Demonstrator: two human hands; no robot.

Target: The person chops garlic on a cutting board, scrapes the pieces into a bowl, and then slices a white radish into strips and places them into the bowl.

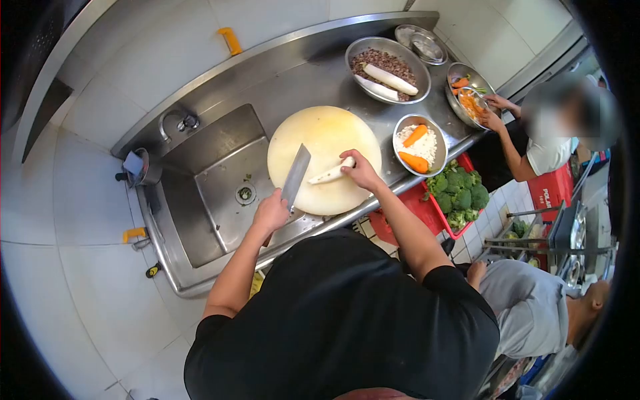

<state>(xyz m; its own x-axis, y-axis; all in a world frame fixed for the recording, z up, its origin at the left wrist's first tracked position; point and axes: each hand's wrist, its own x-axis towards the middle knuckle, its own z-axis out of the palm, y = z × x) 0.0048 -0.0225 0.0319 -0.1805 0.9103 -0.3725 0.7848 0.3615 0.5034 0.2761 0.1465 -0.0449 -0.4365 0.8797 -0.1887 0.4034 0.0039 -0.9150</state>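
On the round cutting board [320,130] lies a pale, peeled root vegetable [325,176]. My right hand [364,172] has its fingers closed on the root's upper right end. A cleaver [296,175] is gripped in my left hand [272,212], its broad blade pointing up and away over the board's left part. Blade and root are apart. A bowl of white pieces [420,145] with two carrots [415,162] on top stands right of the board. Behind it, a larger bowl [388,69] holds brownish-purple pieces and two long white roots.
The sink [217,193] with its faucet [179,124] lies left of the board. Broccoli [458,190] fills a red crate [432,212] below the counter edge. One person [539,157] handles orange pieces in bowls at the right; another person [527,303] is at the lower right.
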